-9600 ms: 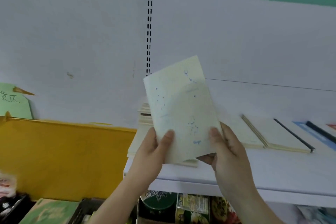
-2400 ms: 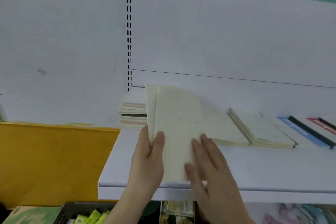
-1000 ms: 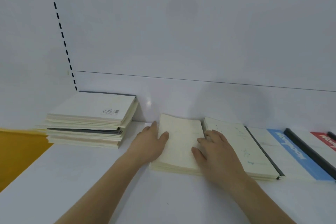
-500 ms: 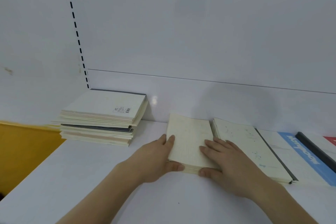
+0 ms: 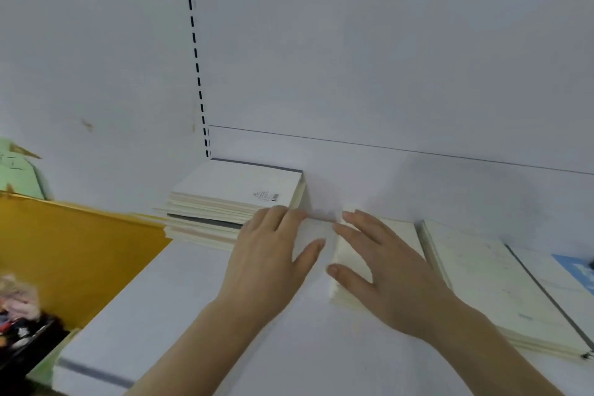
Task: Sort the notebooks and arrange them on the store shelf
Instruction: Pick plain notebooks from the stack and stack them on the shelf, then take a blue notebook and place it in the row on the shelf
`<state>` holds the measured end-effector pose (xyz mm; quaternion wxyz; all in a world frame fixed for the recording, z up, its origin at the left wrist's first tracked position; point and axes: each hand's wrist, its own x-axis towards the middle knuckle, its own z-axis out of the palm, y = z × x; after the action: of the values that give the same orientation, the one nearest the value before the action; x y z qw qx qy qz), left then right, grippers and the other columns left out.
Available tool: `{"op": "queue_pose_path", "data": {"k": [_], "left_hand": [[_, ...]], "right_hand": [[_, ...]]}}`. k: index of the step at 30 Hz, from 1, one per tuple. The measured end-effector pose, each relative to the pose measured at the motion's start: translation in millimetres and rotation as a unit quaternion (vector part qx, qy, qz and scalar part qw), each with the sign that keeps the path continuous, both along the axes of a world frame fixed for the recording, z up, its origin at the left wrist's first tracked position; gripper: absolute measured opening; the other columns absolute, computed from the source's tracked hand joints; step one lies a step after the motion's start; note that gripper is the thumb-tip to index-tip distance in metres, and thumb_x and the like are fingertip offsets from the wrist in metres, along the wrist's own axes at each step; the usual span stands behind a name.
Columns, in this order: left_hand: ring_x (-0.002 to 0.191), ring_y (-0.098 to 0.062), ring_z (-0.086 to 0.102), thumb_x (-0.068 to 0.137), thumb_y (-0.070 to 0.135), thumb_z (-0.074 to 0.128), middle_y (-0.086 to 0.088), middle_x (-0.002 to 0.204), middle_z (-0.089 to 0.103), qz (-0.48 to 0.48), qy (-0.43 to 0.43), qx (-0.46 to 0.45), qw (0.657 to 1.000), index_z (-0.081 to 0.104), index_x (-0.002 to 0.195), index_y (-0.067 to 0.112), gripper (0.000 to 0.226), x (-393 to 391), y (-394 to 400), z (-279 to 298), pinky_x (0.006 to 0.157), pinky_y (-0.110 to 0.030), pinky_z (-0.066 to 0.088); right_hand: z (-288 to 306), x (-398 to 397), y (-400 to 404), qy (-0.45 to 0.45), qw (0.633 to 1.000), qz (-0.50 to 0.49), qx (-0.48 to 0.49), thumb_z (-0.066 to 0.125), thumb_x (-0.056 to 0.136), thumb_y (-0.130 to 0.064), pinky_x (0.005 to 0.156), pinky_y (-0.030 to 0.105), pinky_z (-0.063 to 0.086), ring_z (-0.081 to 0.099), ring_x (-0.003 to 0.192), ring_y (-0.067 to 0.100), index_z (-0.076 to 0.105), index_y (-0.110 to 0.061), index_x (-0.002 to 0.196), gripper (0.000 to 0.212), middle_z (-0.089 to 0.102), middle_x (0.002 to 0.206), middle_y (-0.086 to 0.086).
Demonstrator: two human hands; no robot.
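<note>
Your right hand [image 5: 382,270] lies spread on the cream notebook stack [image 5: 395,235]; your left hand [image 5: 270,257], fingers open, is beside it at frame centre. The stack's long axis runs toward the shelf back.

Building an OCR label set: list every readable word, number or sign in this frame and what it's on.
Nothing reads cleanly.
Barcode label on the top notebook of the stack: print too small.
Green sign at far left: handwritten marks, blurred and cut off.
Blue cover at right edge: white lettering, cropped and blurred.
Speckled cream notebook: faint marks, illegible.
</note>
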<state>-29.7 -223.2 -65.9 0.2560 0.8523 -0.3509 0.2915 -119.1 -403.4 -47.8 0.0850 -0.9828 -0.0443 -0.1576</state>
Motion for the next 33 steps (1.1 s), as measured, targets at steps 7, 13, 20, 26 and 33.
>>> {"op": "queue_pose_path", "data": {"k": [7,13,20,26,33], "left_hand": [[0.143,-0.037,0.034,0.093,0.062,0.027,-0.016,0.149,0.045,0.177,0.04,0.082,0.98,0.05,0.142,0.014,0.072,61.2,65.1,-7.1,0.116,-0.052,0.03],[0.151,-0.03,0.015,0.091,0.069,0.008,-0.006,0.161,0.029,0.113,0.072,0.132,0.982,0.03,0.155,0.023,0.082,92.0,109.5,-21.0,0.122,-0.044,0.02],[0.149,-0.023,0.023,0.094,0.062,0.033,-0.003,0.157,0.034,0.001,0.044,-0.059,0.997,0.037,0.148,0.02,0.068,96.7,127.1,-13.8,0.12,-0.04,0.026],[0.141,-0.008,0.034,0.089,0.059,0.054,0.013,0.154,0.032,-0.075,0.218,-0.229,0.946,0.025,0.153,0.029,0.076,80.1,123.9,16.3,0.114,-0.032,0.037],[0.099,-0.016,0.069,0.097,0.045,0.058,0.008,0.109,0.07,-0.247,0.484,-0.453,0.707,0.058,0.116,0.029,0.025,71.6,113.1,31.4,0.07,-0.039,0.062]], "right_hand": [[12.3,76.9,63.0,-0.084,0.996,-0.009,0.015,0.036,0.098,-0.05,0.119,0.033,0.017,0.011,0.147,0.014,0.029,-0.017,0.149,0.061,0.02,0.158,0.0],[10.3,126.2,92.0,-0.024,0.993,-0.046,-0.104,0.032,0.1,-0.042,0.102,0.035,0.037,0.046,0.125,0.023,0.05,-0.018,0.127,0.04,0.052,0.132,0.001],[27.2,104.2,110.0,-0.077,0.97,-0.13,-0.189,0.049,0.087,-0.011,0.059,0.034,0.045,0.06,0.074,0.027,0.058,-0.023,0.107,0.025,0.067,0.092,-0.002],[66.5,66.3,126.4,-0.303,0.938,-0.168,0.029,0.044,0.1,-0.019,0.054,0.027,0.035,0.048,0.055,0.015,0.059,-0.019,0.095,0.016,0.055,0.065,-0.008],[54.4,65.1,156.8,-0.252,0.88,-0.135,0.379,0.049,0.098,-0.023,0.079,0.041,0.056,0.064,0.084,0.009,0.069,-0.03,0.094,0.021,0.069,0.087,-0.015]]}}
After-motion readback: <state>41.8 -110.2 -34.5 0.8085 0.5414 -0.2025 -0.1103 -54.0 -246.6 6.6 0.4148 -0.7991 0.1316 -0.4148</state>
